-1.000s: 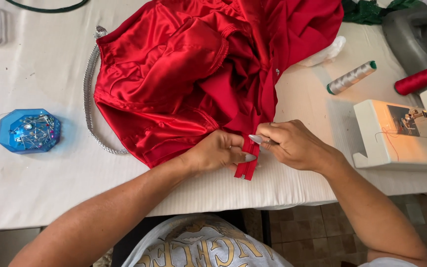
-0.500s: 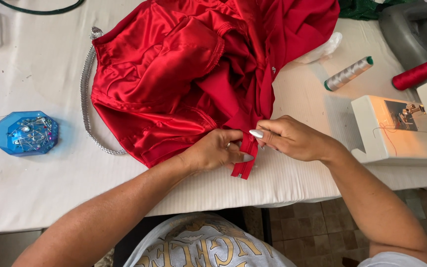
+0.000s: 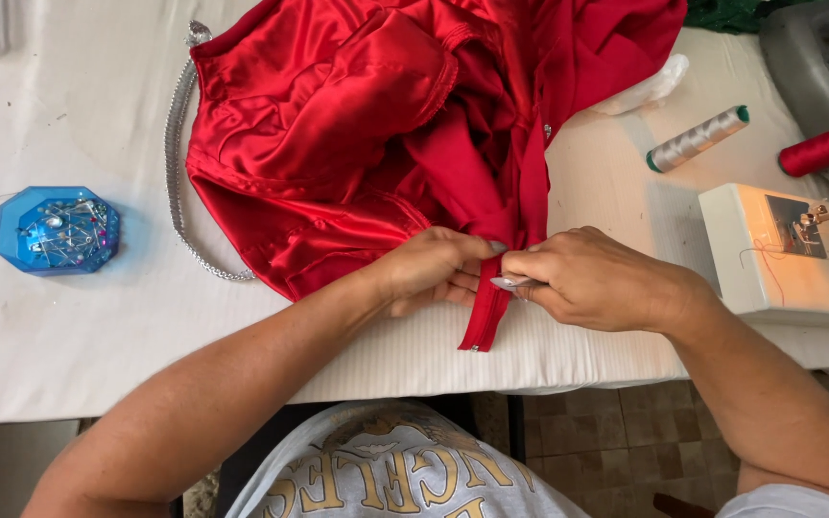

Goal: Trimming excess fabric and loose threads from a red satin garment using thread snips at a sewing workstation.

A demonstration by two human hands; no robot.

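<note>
A shiny red satin garment lies bunched on the white table. A red zipper tape hangs from its lower edge over the table's front. My left hand pinches the red fabric beside the zipper, fingers curled. My right hand meets it from the right and grips the zipper's top with thumb and fingertips. The two hands touch each other over the zipper. What lies between the fingers is hidden.
A blue octagonal pin box sits at the left. A silver trim strip curves along the garment's left side. A white sewing machine stands at the right, with a grey thread spool and a red spool behind it.
The hands stay pinched together at the zipper; the right hand has shifted slightly over the zipper top. The view has drifted a little.
</note>
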